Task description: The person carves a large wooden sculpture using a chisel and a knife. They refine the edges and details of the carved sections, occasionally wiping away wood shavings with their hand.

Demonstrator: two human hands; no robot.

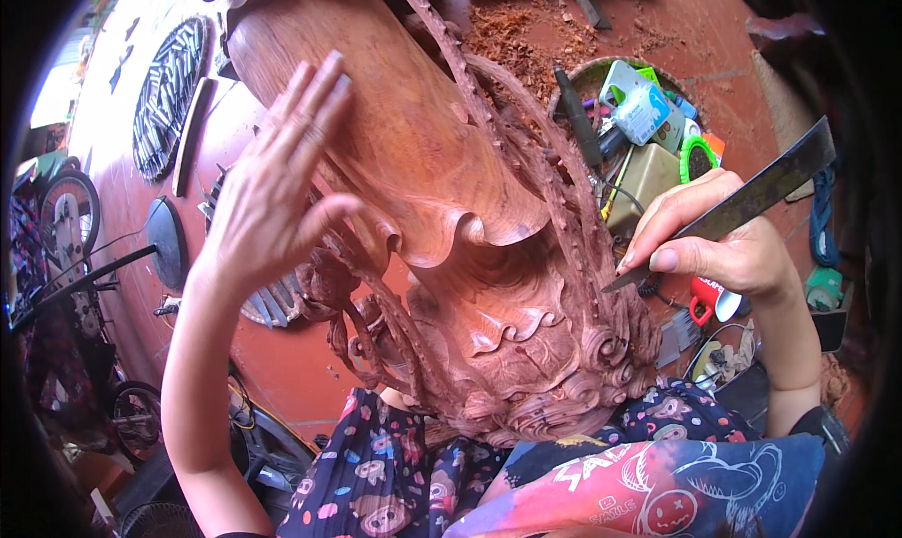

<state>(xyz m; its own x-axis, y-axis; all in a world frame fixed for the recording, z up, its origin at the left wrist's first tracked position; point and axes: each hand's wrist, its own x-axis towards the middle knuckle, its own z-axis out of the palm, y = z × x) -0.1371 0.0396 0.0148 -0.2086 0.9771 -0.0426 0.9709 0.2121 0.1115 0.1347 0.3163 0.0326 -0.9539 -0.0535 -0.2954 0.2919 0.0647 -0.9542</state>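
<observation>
A large reddish-brown wood carving (404,106) leans across my lap, with a smooth flaring body, rippled edges and thorny carved stems (573,209) along both sides. My left hand (272,186) is raised at the carving's left side, fingers stretched out and thumb apart, holding nothing. Whether its fingertips touch the wood I cannot tell. In my right hand (723,242) is a long, flat, dark metal blade (775,181), pinched between thumb and fingers near its lower end. The blade's tip points down at the right-hand stem, touching it or very close.
A round basket (672,68) of tools and small containers stands at the back right, with a red mug (705,298) nearer. Wood shavings (517,31) litter the tiled floor. To the left lie an oval tray of chisels (169,96) and a wooden bar (193,134); a wheel (70,204) stands farther left.
</observation>
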